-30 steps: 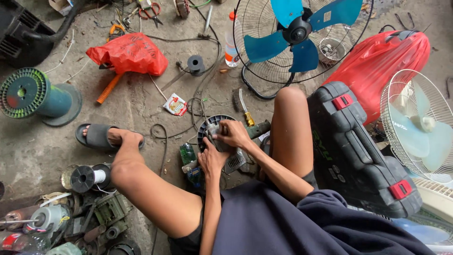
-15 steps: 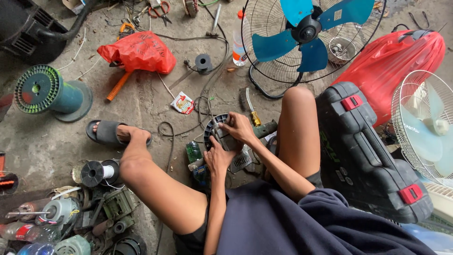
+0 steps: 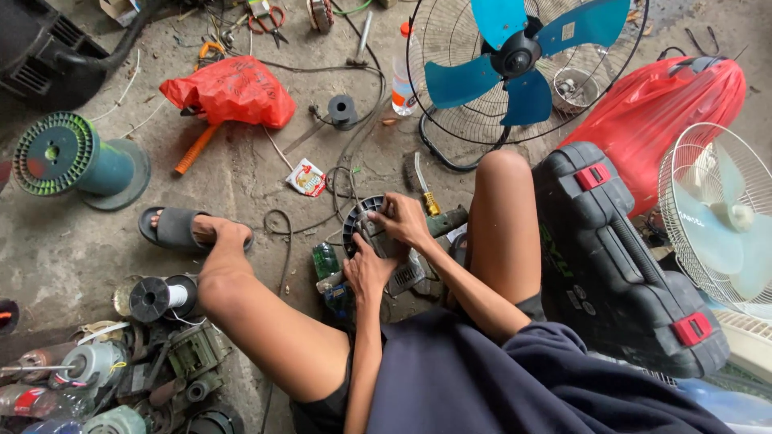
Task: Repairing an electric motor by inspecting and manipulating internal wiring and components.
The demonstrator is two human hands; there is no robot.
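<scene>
I sit on a concrete floor with both knees up. Between my legs lies a round dark fan motor part (image 3: 360, 219) with grey metal in its middle. My right hand (image 3: 402, 221) grips its right side from above. My left hand (image 3: 366, 269) holds it from the near side, fingers closed on the lower edge. A yellow-handled screwdriver (image 3: 427, 193) lies just beyond my right hand. Black wires (image 3: 283, 233) trail from the part to the left.
A blue-bladed fan (image 3: 519, 64) stands at the back, a black tool case (image 3: 619, 257) at my right knee, a red bag (image 3: 667, 104) behind it, a white fan (image 3: 720, 217) far right. A green wire spool (image 3: 76, 161), red plastic bag (image 3: 229, 90) and motor scraps (image 3: 121, 370) lie left.
The view has drifted so the scene sits slightly lower and to the right. Both hands stay on the round part with only small finger movement.
</scene>
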